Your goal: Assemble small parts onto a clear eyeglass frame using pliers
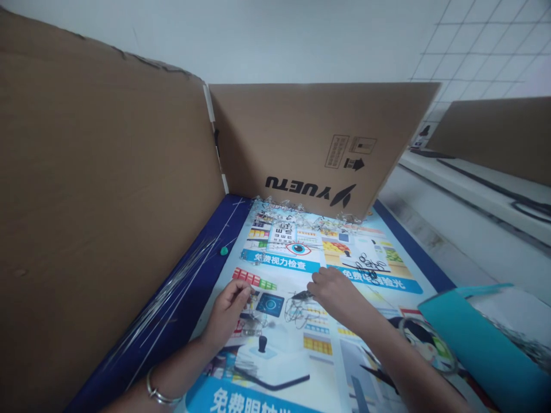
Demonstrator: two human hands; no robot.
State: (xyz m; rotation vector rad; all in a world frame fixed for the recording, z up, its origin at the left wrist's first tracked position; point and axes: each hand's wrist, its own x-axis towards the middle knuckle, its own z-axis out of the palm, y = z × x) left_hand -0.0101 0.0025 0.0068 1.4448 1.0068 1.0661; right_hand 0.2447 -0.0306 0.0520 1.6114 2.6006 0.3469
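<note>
My left hand (230, 307) is over the printed sheet (284, 350), thumb and fingertips pinched together. Whatever it holds is too small to make out. My right hand (336, 292) is to the right of it, its fingers closed at a small dark pointed thing that I cannot name. Just below those fingertips lies a loose tangle of thin wire (296, 314). Under my left hand are small pale wire pieces (252, 330), blurred. A bundle of short thin wires (246, 364) lies nearer to me.
Long straight wires (172, 287) lie along the left cardboard wall (107, 172). A small green object (224, 251) is near them. Clear wire pieces (301, 217) line the back cardboard panel (301, 126). Black loops (370, 265), a wire ring (447, 358) and a teal container (486, 344) are right.
</note>
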